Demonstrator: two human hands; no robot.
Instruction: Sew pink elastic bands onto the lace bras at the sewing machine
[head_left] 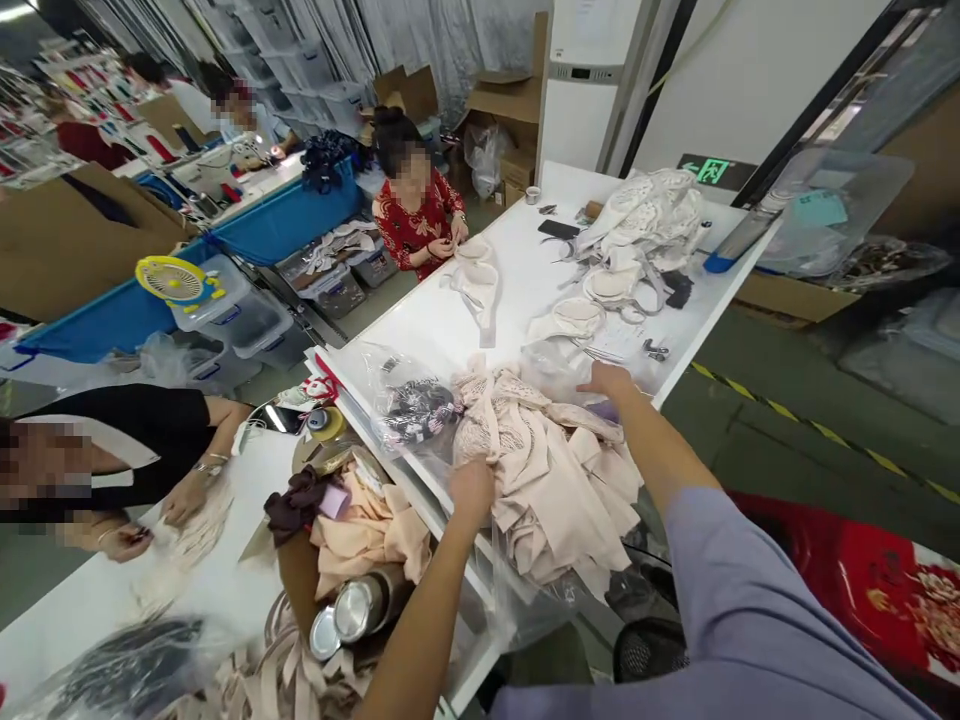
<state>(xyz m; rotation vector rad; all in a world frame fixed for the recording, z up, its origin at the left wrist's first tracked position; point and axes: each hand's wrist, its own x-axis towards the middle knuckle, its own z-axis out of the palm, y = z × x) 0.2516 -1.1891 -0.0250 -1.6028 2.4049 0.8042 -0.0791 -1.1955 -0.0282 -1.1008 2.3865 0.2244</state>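
A heap of pale beige garment pieces [555, 480], some with lace, lies at the near edge of the white table [420, 310] and hangs over it. Clear plastic film of a bag [551, 357] shows behind and below the heap. At the heap's left side my left hand [472, 490] is closed on the bag's edge; whether fabric is also in its grip is hidden. My right hand [609, 382] is closed on the bag at the heap's far right side. Beside the heap on the left is a clear bag of dark patterned pieces [420, 408].
Beige bras [476, 275], a white lace pile [645, 215] and a phone [559, 229] lie farther up the table. A co-worker in red [416, 215] sits at its far side. Left, another co-worker handles lace beside a carton [296, 570] holding fabric and a metal flask [367, 610].
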